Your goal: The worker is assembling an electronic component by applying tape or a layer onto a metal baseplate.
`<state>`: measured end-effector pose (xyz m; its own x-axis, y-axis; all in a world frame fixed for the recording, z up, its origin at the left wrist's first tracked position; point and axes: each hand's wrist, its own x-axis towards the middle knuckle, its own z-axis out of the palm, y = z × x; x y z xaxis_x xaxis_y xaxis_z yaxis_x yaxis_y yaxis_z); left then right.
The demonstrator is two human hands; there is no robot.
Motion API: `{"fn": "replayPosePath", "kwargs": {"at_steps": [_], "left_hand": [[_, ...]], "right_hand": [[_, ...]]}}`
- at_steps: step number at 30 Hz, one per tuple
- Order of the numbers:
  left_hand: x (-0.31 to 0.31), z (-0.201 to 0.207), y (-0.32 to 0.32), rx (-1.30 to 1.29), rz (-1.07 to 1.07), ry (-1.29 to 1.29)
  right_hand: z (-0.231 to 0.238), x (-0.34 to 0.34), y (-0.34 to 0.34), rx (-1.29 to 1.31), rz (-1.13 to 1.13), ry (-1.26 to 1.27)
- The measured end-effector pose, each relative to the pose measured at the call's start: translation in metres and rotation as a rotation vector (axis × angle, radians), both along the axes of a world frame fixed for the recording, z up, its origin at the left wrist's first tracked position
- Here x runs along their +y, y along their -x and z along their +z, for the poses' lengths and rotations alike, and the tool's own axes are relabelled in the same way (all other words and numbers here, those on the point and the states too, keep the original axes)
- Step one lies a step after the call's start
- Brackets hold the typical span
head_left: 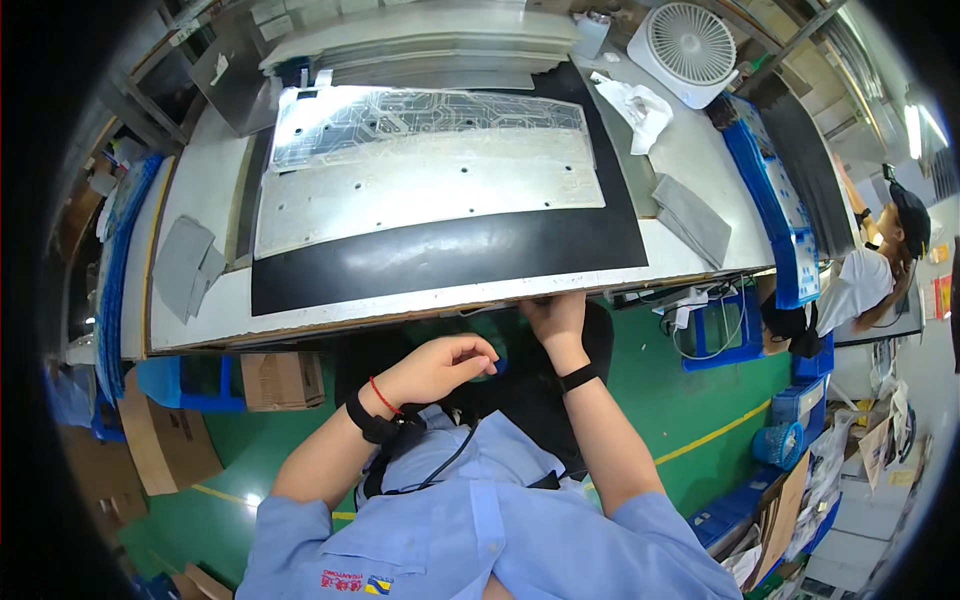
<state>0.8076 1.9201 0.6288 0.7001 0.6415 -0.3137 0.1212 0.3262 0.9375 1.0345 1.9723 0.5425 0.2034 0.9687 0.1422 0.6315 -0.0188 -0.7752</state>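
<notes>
My left hand point(440, 368) hovers above my lap, in front of the table edge, its fingers curled in toward the thumb. Something small and blue point(500, 368) shows by its fingertips; I cannot make out whether they hold it. My right hand point(556, 320) reaches to the table's front edge, where its fingers are mostly hidden beneath the edge. Beyond both hands, a black mat point(450, 254) covers the tabletop. On it lies a translucent sheet point(430, 190) with small dark holes, and a film printed with circuit lines point(400, 115) along its far part.
Folded grey cloths lie at left point(187, 268) and right point(695, 222). A white fan point(690, 45) and a crumpled white tissue point(640, 110) are at the back right. Blue racks point(770, 190) flank the table. Another person point(870, 270) is at far right. Cardboard boxes point(285, 382) stand below.
</notes>
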Motion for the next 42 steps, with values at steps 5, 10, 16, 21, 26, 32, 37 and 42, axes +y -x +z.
{"fn": "replayPosePath", "kwargs": {"at_steps": [5, 10, 16, 21, 26, 32, 37, 42], "left_hand": [[0.009, -0.015, 0.001, -0.042, 0.058, 0.088], [0.015, -0.027, 0.002, 0.016, 0.290, 0.209], [0.013, -0.027, -0.001, -0.150, 0.366, 0.521], [0.000, -0.009, 0.003, -0.321, 0.267, 0.547], [-0.008, 0.005, 0.012, -0.376, 0.168, 0.484], [-0.012, 0.026, 0.022, -0.506, 0.029, 0.322], [-0.013, 0.017, 0.022, -0.491, 0.055, 0.278], [-0.017, 0.014, 0.022, -0.480, 0.081, 0.296]], "right_hand": [[0.007, -0.013, -0.011, -0.030, 0.027, -0.007], [0.046, -0.052, -0.014, 0.221, 0.034, 0.001], [0.079, -0.102, -0.019, 0.163, 0.308, 0.088], [0.103, -0.106, -0.020, 0.177, 0.421, 0.068], [0.124, -0.101, -0.025, 0.150, 0.538, -0.043], [0.175, -0.110, -0.030, 0.332, 0.685, -0.245], [0.193, -0.114, -0.026, 0.602, 0.772, -0.519], [0.212, -0.112, -0.027, 0.638, 0.824, -0.574]]}}
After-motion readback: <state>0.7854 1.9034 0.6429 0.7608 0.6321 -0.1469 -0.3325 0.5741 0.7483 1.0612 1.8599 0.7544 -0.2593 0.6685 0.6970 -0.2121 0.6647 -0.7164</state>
